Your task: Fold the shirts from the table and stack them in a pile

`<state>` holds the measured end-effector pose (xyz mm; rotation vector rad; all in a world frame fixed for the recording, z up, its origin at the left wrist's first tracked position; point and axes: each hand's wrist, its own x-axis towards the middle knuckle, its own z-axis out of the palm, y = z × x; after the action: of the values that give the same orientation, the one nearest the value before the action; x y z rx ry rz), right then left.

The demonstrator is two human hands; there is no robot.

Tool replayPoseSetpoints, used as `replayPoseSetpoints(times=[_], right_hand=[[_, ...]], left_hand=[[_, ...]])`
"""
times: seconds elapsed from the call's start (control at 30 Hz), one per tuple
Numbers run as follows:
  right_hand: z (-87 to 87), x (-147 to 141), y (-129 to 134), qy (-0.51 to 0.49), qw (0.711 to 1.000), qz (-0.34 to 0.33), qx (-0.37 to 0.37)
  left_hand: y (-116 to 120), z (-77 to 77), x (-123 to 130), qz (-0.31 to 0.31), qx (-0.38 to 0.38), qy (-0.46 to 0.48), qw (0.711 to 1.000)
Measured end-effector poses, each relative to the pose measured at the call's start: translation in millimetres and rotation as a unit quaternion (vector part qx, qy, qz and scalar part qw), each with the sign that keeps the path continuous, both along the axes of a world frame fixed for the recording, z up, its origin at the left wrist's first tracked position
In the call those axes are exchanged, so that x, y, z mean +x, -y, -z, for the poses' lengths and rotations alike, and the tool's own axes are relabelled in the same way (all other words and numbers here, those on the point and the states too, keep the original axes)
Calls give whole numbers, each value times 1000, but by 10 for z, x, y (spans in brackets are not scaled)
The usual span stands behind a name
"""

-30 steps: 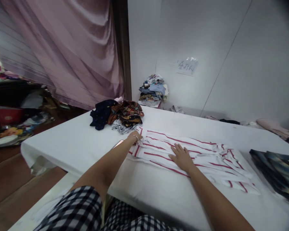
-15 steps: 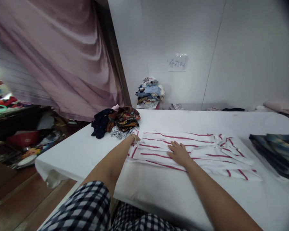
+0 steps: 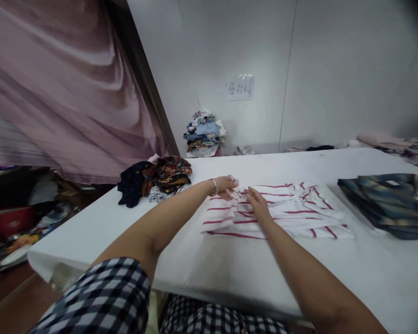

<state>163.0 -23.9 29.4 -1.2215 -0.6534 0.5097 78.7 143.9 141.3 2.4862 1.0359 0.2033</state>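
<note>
A white garment with red stripes [image 3: 299, 213] lies lengthwise on the white table [image 3: 209, 273]. My left hand [image 3: 226, 184] is closed on its left end and holds that part raised and bent over to the right; the cloth there is blurred. Just to the right, my right hand [image 3: 258, 203] rests on the garment with its fingers apart, holding nothing. The right part of the garment lies flat, with some creases.
A dark heap of clothes [image 3: 155, 178] sits at the table's left. Folded dark plaid garments [image 3: 390, 199] lie at the right. Behind the table stands a stack of clothes [image 3: 205, 134], near a wall with a paper sign [image 3: 240, 88]. A pink curtain [image 3: 73, 83] hangs at left.
My left hand has moved right, bringing the garment's left end up and over. My right hand stays on the cloth. The view has turned a little to the right.
</note>
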Motion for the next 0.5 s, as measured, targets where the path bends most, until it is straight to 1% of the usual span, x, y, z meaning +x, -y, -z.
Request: replayPoseSetpoints(times=[0.07,0.1,0.17,0.27,0.33,0.37,0.43,0.5], right_hand=[[-58,46,29,-85,996,23,17],[-78,67,44,-115,993,28,16],[-94,99,62,-153,988,26,14],[-78,105,51,-163,986,7,16],[-68,82,30,-160,987,5,5],[-69,65,21,-158,987,4,-8],[-87,27,13,-155,987,-5,-42],[-121,-11,22,-150,985,-29,-74]], left_hand=[[142,37,62,24,-29,10,999],[183,65,31,22,-32,16,999],[200,152,-145,-5,-18,24,1000],[124,357,-531,-79,14,10,997],[73,506,-726,-120,11,-13,993],[59,570,-780,-132,3,-25,991],[52,661,-802,-137,-14,-43,989],[62,690,-752,-126,-18,-51,991]])
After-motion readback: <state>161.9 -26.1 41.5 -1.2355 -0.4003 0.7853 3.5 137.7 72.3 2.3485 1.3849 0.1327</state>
